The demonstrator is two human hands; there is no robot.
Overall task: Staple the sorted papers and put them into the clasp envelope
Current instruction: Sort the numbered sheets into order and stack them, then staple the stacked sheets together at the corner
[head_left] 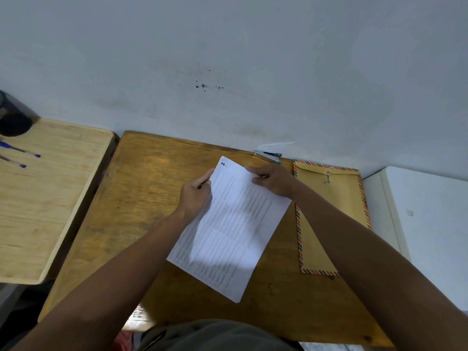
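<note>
A stack of white printed papers [235,224] lies tilted over the middle of the brown wooden desk [131,198], with a handwritten mark at its top corner. My left hand [196,196] pinches the stack's upper left edge. My right hand [274,179] pinches the top right edge. A small metal stapler [269,155] with green trim lies at the back of the desk by the wall, just beyond my right hand. The brown clasp envelope [336,211] with a striped border lies flat at the desk's right side, partly under my right forearm.
A lighter wooden table [45,193] stands to the left, bearing two blue pens [20,154] and a dark round object [14,117] at its far corner. A white surface [430,224] adjoins the desk on the right. The grey wall [228,72] runs right behind the desk.
</note>
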